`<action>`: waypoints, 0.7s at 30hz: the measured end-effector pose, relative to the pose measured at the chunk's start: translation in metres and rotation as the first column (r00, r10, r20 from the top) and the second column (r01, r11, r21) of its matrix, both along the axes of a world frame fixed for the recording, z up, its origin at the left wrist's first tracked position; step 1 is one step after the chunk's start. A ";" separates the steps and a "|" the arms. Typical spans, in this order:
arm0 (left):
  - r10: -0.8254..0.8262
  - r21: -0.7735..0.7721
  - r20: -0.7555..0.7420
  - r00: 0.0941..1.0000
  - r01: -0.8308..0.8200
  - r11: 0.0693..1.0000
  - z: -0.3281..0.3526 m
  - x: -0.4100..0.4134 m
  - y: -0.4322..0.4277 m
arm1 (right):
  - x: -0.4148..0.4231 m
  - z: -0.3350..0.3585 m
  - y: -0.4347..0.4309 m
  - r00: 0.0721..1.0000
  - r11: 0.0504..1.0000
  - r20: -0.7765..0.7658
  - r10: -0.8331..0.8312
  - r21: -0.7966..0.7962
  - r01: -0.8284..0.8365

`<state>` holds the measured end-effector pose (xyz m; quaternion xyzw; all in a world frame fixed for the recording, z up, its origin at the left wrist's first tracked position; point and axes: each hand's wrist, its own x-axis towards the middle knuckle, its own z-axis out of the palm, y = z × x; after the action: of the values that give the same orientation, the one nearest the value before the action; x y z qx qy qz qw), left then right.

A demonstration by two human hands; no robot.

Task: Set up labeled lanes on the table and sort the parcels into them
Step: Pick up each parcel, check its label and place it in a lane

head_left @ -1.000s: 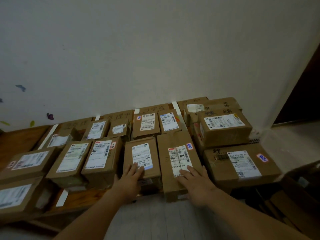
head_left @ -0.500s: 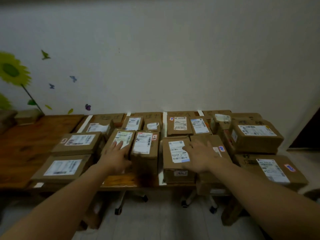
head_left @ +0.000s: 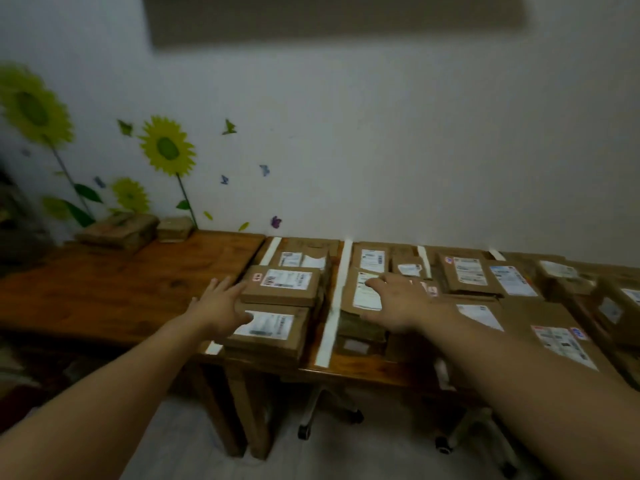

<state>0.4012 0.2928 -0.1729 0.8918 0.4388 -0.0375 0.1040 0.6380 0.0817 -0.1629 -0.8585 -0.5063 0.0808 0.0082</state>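
Several brown cardboard parcels with white shipping labels lie in rows on a wooden table (head_left: pixel 114 292), split into lanes by white tape strips (head_left: pixel 335 303). My left hand (head_left: pixel 221 306) is spread flat at the left side of the leftmost stack, its thumb over the near parcel (head_left: pixel 270 332) and fingers beside the upper parcel (head_left: pixel 282 285). My right hand (head_left: pixel 401 299) lies flat with straight fingers on the labelled parcel (head_left: pixel 363 296) in the second lane. Neither hand holds anything.
More parcels (head_left: pixel 557 336) fill the lanes to the right. Two small cardboard boxes (head_left: pixel 119 228) sit at the table's far left by the wall with sunflower stickers. Chair castors (head_left: pixel 329 415) show under the table edge.
The view has swung left, bringing in more bare table and the sunflower wall. Both hands have shifted left along the rows, from the middle lanes to the leftmost two.
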 end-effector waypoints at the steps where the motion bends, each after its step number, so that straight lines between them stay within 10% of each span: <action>1: 0.032 0.000 0.014 0.999 -0.032 0.999 0.004 -0.013 0.012 | -0.010 0.003 0.018 1.000 1.000 0.000 0.021 0.001 -0.021; 21: 0.398 -0.067 0.109 0.911 -0.393 0.917 0.027 -0.145 0.339 | -0.091 0.014 0.456 0.932 0.932 -0.046 0.360 0.052 -0.358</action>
<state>0.2561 0.6316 -0.1456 0.7825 0.6023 0.0285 0.1550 0.5472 0.5379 -0.1492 -0.7487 -0.6557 0.0935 0.0257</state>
